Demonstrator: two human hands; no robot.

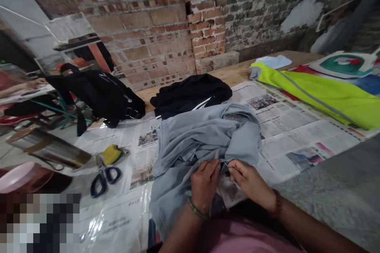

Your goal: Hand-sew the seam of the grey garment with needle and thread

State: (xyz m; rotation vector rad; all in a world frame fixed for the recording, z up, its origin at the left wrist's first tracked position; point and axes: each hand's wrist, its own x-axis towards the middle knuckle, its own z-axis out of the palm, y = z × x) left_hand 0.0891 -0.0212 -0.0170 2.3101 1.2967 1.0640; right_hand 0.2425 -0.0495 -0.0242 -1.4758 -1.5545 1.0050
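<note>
A crumpled grey garment (pixel 204 130) lies in front of me and hangs down over the table's near side. My left hand (pixel 204 185) is closed on a fold of its cloth, fingers pinched together. Just to the right, my right hand (pixel 249 180) pinches a thin needle (pixel 226 164) whose tip points toward the left fingertips. Any thread is too fine to make out. Blue-handled scissors (pixel 103 178) rest on the newspaper (pixel 118 217) left of the garment, beside a small yellow and dark pad (pixel 112 154).
Behind the garment sit a black cloth bundle (pixel 190 91) and a black bag (pixel 103 97). A metal flask (pixel 50 148) and a pink-lidded jar (pixel 26 178) stand left. At right are a neon-yellow garment (pixel 320 91) and an iron (pixel 341 64). Another person's arm (pixel 23 87) shows far left.
</note>
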